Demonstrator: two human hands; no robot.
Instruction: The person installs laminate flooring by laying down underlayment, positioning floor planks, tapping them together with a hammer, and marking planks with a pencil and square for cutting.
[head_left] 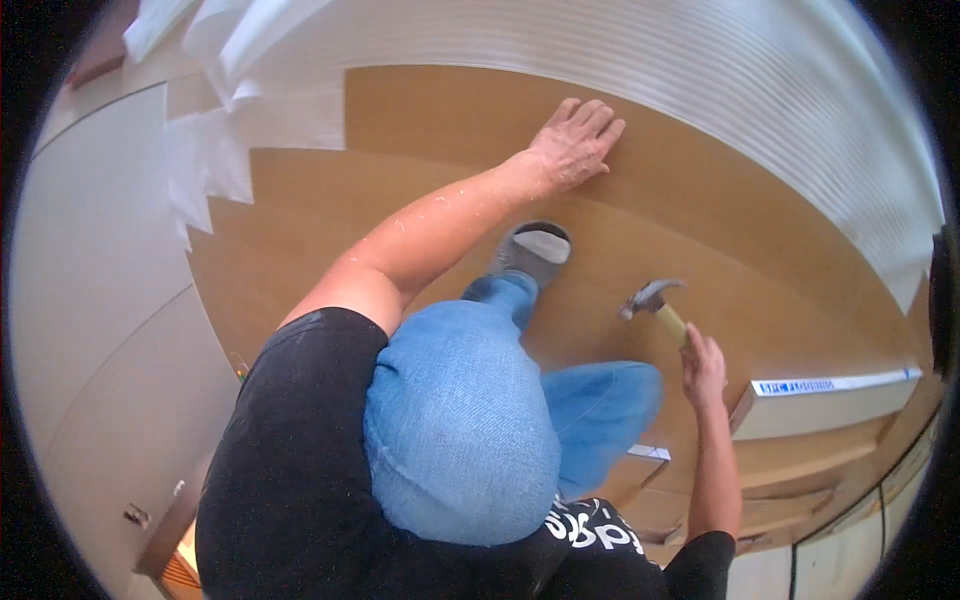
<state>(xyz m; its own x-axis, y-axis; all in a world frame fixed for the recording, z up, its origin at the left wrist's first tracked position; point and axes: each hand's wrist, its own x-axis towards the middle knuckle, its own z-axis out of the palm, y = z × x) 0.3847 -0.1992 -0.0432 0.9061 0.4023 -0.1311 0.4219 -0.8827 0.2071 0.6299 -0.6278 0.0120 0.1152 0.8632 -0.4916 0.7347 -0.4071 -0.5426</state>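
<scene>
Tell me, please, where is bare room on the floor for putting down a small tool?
Bare brown floor lies between the left hand, the hammer and the ribbed translucent sheet; another patch, between the left forearm and the white sheets. Crowded: around the jeans and the shoe, and by the long box.

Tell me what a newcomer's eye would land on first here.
Probably the hammer, held in the right grip, right of centre. Next comes the left grip, spread on the brown flooring near the top, close to the ribbed whitish sheet. The blue jeans fill the middle.
</scene>
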